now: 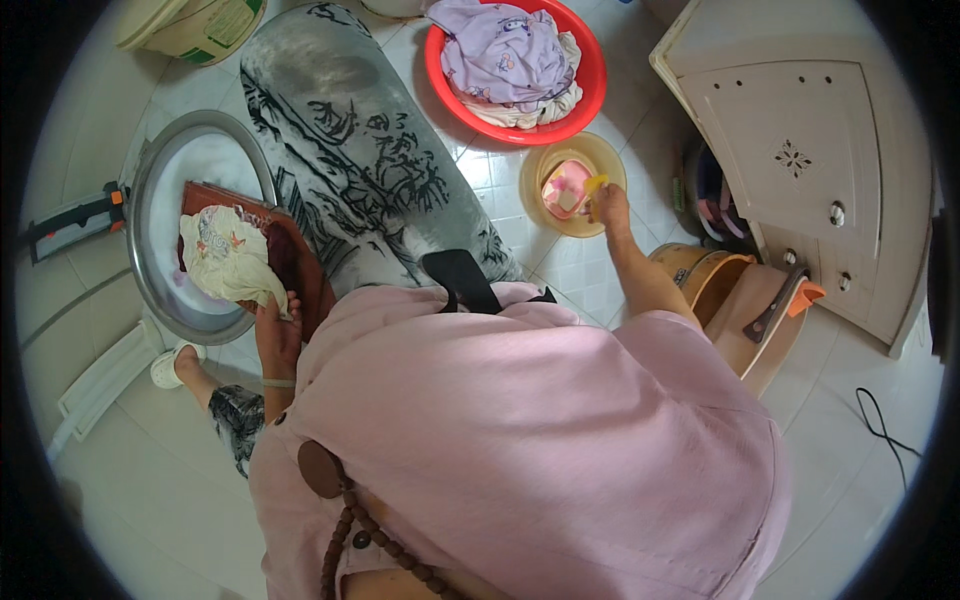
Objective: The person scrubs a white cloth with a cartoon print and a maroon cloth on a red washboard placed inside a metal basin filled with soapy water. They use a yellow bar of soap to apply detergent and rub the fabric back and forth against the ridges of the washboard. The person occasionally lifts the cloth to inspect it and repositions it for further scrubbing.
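Note:
My left hand (277, 334) grips the lower end of a cream printed garment (223, 244), at the edge of a reddish-brown washboard (311, 255). A dark red cloth (283, 251) lies beside the garment on the board. The board leans into a wide metal basin (141, 255) of white, sudsy water. On the other side, my right hand (611, 206) holds a small yellow object (595, 184), possibly soap, over a translucent yellow basin (534, 161). Inside that basin sits a pink soap dish (559, 206) with a pale piece in it.
A red basin (600, 90) of lilac and white clothes stands ahead on the tiles. At the right are a white cabinet (787, 127) and a wooden bucket (667, 259). A lidded pail (217, 30) is at upper left. A black cord (874, 420) lies on the floor.

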A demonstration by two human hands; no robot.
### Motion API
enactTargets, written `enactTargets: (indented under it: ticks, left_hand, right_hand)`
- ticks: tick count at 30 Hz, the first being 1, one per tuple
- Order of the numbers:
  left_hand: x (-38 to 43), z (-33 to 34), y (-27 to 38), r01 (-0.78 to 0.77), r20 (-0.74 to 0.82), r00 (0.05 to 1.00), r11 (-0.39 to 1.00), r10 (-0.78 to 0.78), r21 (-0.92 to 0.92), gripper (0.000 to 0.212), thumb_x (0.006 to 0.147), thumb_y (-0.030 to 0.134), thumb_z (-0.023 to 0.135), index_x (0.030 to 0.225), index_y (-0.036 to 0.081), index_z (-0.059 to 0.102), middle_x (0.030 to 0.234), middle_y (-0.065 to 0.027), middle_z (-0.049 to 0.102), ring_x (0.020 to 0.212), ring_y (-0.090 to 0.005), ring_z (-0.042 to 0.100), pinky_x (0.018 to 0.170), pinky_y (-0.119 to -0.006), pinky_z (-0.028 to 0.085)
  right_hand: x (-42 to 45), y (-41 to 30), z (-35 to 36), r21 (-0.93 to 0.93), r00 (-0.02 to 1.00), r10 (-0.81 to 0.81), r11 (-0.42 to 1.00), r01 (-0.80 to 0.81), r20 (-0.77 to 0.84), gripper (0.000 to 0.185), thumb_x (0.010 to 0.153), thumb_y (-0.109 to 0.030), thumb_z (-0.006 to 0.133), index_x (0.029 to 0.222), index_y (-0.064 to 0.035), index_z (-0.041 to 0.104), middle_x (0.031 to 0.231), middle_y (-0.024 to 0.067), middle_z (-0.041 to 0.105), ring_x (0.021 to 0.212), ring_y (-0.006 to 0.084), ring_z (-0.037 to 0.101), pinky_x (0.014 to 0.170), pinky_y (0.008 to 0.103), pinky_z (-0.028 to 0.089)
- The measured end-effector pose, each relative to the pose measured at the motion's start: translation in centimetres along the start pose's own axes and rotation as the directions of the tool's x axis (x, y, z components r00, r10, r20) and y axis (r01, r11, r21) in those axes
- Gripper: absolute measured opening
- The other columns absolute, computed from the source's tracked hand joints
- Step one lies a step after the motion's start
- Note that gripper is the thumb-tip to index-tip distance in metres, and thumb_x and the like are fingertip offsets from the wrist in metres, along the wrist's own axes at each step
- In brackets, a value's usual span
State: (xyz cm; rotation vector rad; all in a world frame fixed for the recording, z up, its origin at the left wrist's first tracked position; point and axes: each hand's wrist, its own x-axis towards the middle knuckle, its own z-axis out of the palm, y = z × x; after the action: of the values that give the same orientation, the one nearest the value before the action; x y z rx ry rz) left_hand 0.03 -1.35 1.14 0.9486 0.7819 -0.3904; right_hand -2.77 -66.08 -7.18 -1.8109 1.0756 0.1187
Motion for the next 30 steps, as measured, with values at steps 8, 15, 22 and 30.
enactTargets:
  ticks: [8,15,22,30]
  left_hand:
    - [-1.0,1.8,0.0,-0.059,-0.029,0.998,0.998,0.059,-0.005,0.025,0.098,0.015,0.055,0.121,0.006,0.048,0.097,-0.0093,0.062,0.081,-0.0167,0.059,0.072,-0.027,0.051]
    - [-0.8,1.7,0.2,-0.038,-0.11,0.993,0.999,0.038,0.008,0.023,0.099,0.014,0.052,0.121,0.006,0.048,0.097,-0.0095,0.061,0.082,-0.0171,0.058,0.074,-0.028,0.05]
    - [-0.4,0.6,-0.2,-0.049,0.003,0.999,0.999,0.049,-0.007,0.023,0.101,0.016,0.05,0.122,0.006,0.047,0.096,-0.0093,0.061,0.081,-0.0173,0.057,0.071,-0.027,0.051]
    - [-0.7,0.6,-0.2,-0.068,-0.092,0.993,0.998,0.069,0.012,0.024,0.101,0.017,0.051,0.122,0.006,0.048,0.098,-0.0084,0.061,0.082,-0.0165,0.058,0.074,-0.027,0.05]
  right_hand:
    - [3.1,5.7,2.3,-0.343,0.973,-0.12,0.938,0.047,-0.196,0.021,0.089,-0.008,0.046,0.096,-0.0007,0.065,0.085,0.0183,0.071,0.081,0.0298,0.069,0.072,0.0377,0.054]
    - [-3.5,1.7,4.7,-0.327,0.896,-0.351,0.909,0.258,-0.272,0.017,0.091,-0.01,0.05,0.089,0.0021,0.061,0.08,0.0213,0.064,0.074,0.0354,0.061,0.066,0.0425,0.046]
    - [-9.1,2.2,11.3,-0.45,0.905,-0.297,0.792,0.412,0.306,0.03,0.082,0.005,0.049,0.111,0.0042,0.056,0.078,0.021,0.064,0.071,0.0342,0.064,0.068,0.0421,0.05]
    - [-3.6,6.8,8.8,-0.535,0.93,-0.143,0.783,0.316,0.34,0.045,0.08,-0.003,0.061,0.125,0.0,0.056,0.092,0.0223,0.068,0.08,0.032,0.068,0.076,0.0407,0.053]
